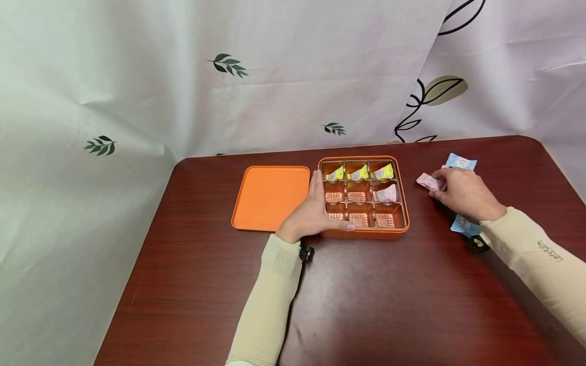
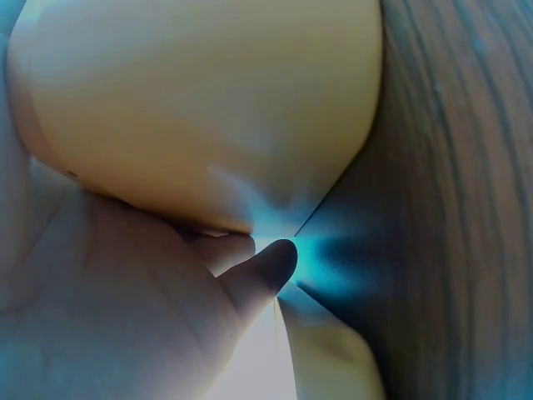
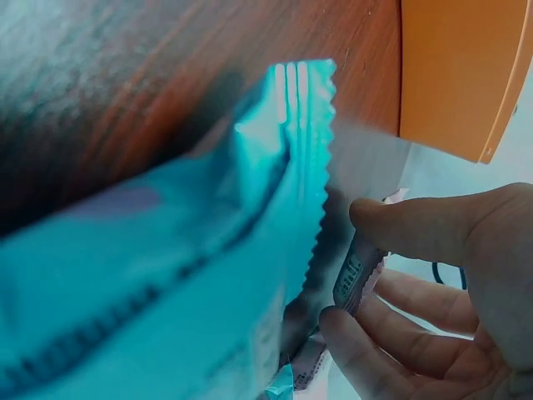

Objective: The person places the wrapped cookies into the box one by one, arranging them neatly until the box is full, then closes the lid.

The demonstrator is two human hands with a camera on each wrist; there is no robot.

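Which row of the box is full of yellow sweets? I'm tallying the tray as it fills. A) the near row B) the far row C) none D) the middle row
B: in the head view the far row of the box holds three yellow sweets, the middle row has only one pink sweet at its right end, and the near row shows bare cups.

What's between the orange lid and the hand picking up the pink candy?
The orange box with candy compartments, steadied by the left hand, sits between the lid and the right hand pinching the pink candy. The head view shows it.
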